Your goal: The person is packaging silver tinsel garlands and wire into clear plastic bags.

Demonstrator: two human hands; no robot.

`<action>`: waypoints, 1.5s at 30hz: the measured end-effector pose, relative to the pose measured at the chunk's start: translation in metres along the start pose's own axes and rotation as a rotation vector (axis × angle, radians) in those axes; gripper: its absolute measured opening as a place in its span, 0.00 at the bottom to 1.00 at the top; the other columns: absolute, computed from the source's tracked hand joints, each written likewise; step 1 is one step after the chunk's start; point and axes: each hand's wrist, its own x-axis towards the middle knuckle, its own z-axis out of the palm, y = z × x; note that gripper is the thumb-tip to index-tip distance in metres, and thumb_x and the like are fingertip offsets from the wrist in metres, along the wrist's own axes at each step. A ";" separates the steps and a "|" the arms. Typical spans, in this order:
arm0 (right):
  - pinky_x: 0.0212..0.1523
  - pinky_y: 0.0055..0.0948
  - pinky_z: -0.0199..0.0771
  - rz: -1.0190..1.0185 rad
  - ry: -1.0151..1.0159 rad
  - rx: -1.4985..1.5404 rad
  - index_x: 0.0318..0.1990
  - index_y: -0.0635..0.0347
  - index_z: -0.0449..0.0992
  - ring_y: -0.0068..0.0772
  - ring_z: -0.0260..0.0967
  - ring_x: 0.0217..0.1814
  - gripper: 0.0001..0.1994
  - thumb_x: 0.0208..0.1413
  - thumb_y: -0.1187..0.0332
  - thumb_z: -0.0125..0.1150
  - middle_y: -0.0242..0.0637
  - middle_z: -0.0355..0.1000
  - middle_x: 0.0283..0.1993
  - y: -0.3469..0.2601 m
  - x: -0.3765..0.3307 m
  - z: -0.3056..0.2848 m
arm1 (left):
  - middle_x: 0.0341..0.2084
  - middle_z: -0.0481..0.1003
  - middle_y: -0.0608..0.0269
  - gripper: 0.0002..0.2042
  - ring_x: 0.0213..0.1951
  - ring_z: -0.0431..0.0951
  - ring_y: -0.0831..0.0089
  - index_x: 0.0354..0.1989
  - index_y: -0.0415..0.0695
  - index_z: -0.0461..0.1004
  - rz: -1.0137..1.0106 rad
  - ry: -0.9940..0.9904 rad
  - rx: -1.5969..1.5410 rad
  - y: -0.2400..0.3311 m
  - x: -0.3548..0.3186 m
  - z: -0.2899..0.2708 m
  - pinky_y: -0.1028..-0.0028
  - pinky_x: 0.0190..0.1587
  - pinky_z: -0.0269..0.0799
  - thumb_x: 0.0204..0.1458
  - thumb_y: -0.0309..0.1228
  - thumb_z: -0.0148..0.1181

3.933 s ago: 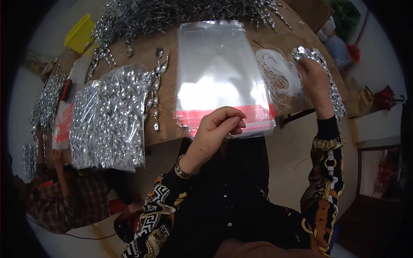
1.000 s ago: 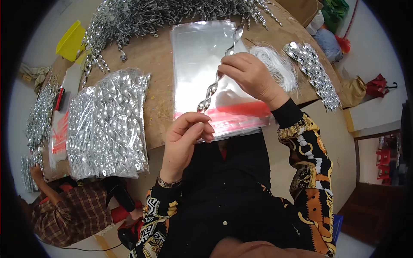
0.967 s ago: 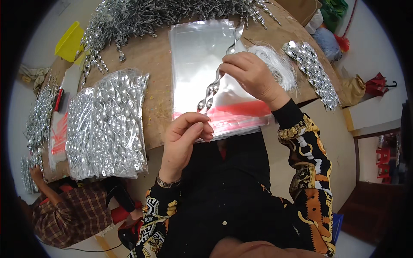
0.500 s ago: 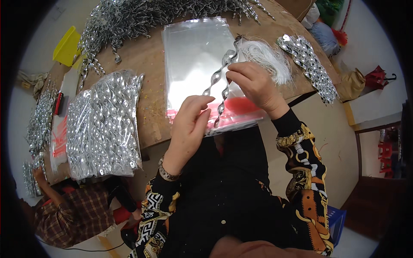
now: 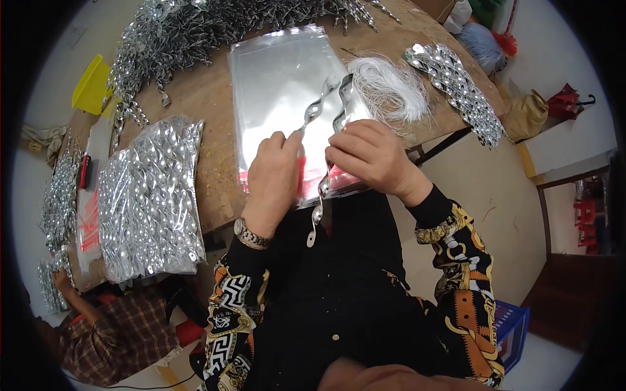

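Two silver twisted spiral strips are in my hands over a stack of clear plastic bags (image 5: 277,72). My left hand (image 5: 270,179), with a metal watch at its wrist, is closed on the lower end of the left spiral strip (image 5: 314,109). My right hand (image 5: 372,156) pinches the right spiral strip (image 5: 317,214) near its middle. The lower end of that strip hangs past the table's front edge, above my lap. At the top the two strips lean close together; whether they touch I cannot tell.
White thread (image 5: 394,91) lies right of the bags, beside a bundle of silver spirals (image 5: 456,91). A filled bag of spirals (image 5: 153,202) lies left. A silver heap (image 5: 215,39) covers the table's far side. Far left are a yellow basket (image 5: 91,85) and another person (image 5: 117,332).
My right hand has come down the right strip, whose lower end now hangs below the table edge. My left hand has moved up and closed on the left strip. The whole view has shifted slightly.
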 end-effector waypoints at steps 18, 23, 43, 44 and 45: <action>0.44 0.30 0.74 -0.056 0.062 0.048 0.33 0.56 0.75 0.28 0.71 0.39 0.08 0.42 0.70 0.62 0.30 0.72 0.38 -0.035 0.008 -0.002 | 0.42 0.71 0.59 0.19 0.42 0.72 0.76 0.55 0.39 0.63 -0.466 0.052 -1.257 0.017 0.005 -0.019 0.78 0.40 0.72 0.58 0.32 0.54; 0.45 0.31 0.74 -0.116 0.023 0.153 0.31 0.59 0.75 0.29 0.69 0.39 0.08 0.40 0.72 0.61 0.31 0.71 0.36 -0.053 0.010 0.006 | 0.42 0.72 0.55 0.19 0.38 0.75 0.72 0.57 0.37 0.60 -0.667 -0.176 -1.850 0.018 0.009 -0.017 0.76 0.39 0.74 0.60 0.33 0.51; 0.37 0.34 0.70 0.822 0.020 -0.006 0.33 0.63 0.75 0.44 0.71 0.36 0.04 0.49 0.74 0.59 0.42 0.72 0.34 0.072 -0.057 -0.027 | 0.24 0.69 0.69 0.13 0.22 0.67 0.84 0.48 0.34 0.69 -0.563 0.041 -1.659 0.032 -0.004 -0.031 0.84 0.22 0.60 0.58 0.27 0.50; 0.37 0.35 0.69 0.899 -0.003 -0.030 0.32 0.63 0.75 0.44 0.71 0.37 0.04 0.51 0.73 0.59 0.43 0.71 0.34 0.082 -0.064 -0.027 | 0.24 0.69 0.69 0.12 0.21 0.67 0.84 0.47 0.34 0.70 -0.568 -0.013 -1.637 0.034 -0.005 -0.028 0.84 0.22 0.60 0.58 0.27 0.51; 0.37 0.35 0.69 0.897 -0.003 -0.027 0.32 0.63 0.75 0.44 0.71 0.37 0.04 0.51 0.73 0.59 0.43 0.71 0.34 0.090 -0.067 -0.024 | 0.23 0.68 0.70 0.11 0.21 0.66 0.84 0.46 0.35 0.70 -0.575 -0.059 -1.610 0.037 -0.007 -0.028 0.84 0.21 0.59 0.57 0.27 0.52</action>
